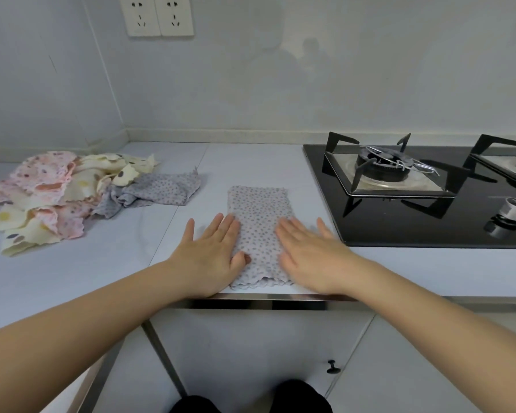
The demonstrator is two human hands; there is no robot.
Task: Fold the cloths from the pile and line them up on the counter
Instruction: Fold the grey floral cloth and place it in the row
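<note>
We note the pale lilac cloth with small dots [258,210] lying flat on the light grey bench [102,263]. It is already doubled into a narrow oblong, its scalloped near edge just short of the bench's front lip. It sits between the crumpled pile of pink, cream and lilac cloths [72,192] at far left and the black glass gas hob [429,204] at right. It touches neither.

Hands: both are spread flat, fingers straight, gripping nothing. The left hand [212,251] lies across the cloth's left edge, palm partly on the bare bench, with the thumb resting on the fabric. The right hand [307,254] presses on the right side of the cloth, its outer edge over the bench.

Step in hand, as we judge it: smoothing and pressing the fold of the first cloth. We see no other folded cloth on the bench, so the task looks to be at its start. The pile appears to hold several pieces, among them a second lilac dotted cloth [161,189] at its right edge.

Next move, our reading: either one more fold across the short way, or leaving this piece as the head of the row. A further fold would need both near corners pinched and carried to the far edge, with the layers kept square. After that, we would reach left to the pile for another cloth. Room beside this one must be kept for the line, and the hob side is close.
</note>
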